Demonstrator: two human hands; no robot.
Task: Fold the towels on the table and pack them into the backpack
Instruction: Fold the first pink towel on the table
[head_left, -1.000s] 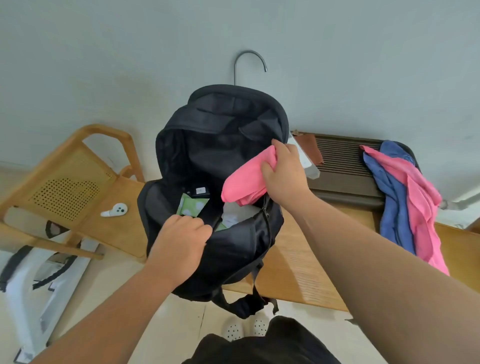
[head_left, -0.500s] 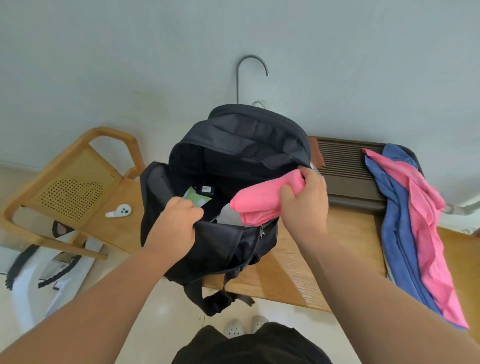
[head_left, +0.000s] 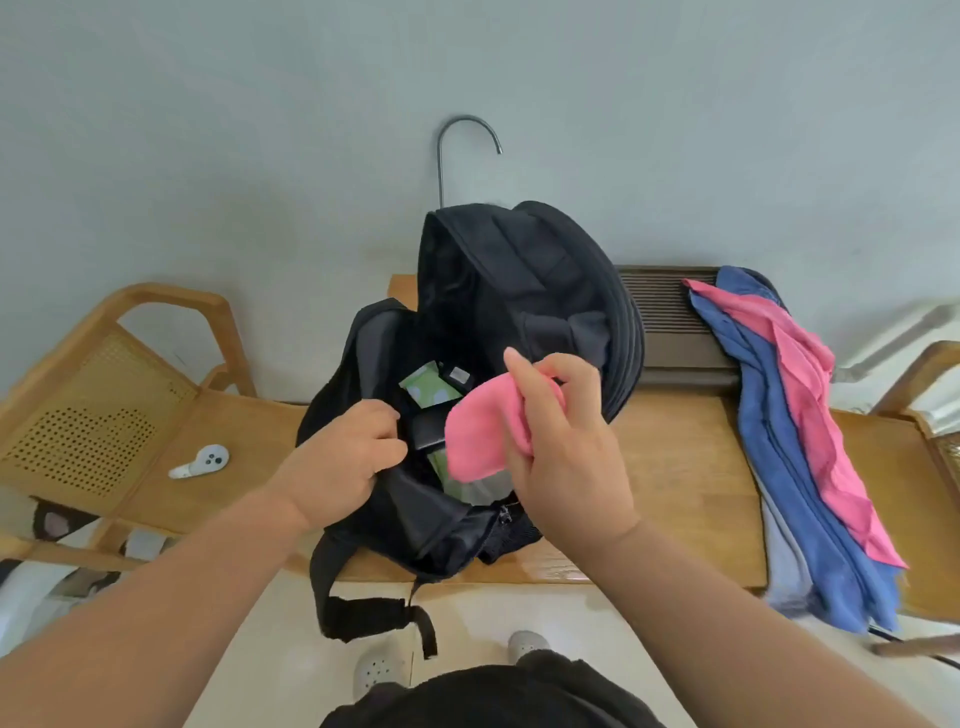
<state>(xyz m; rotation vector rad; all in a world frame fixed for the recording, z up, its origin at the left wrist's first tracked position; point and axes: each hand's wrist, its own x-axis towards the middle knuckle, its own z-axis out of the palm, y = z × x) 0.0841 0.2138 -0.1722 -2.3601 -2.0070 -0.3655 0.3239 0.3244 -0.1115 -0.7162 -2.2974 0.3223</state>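
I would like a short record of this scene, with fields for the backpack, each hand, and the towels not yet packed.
backpack: open, standing on the table
left hand: grips the backpack's front edge
right hand: holds the folded pink towel over the opening
not packed: blue towel and loose pink towel, unfolded, at the table's right end

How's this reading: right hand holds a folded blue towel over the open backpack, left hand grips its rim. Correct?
The head view shows the folded towel is pink, not blue. The right hand holds it over the open backpack while the left hand grips the rim.
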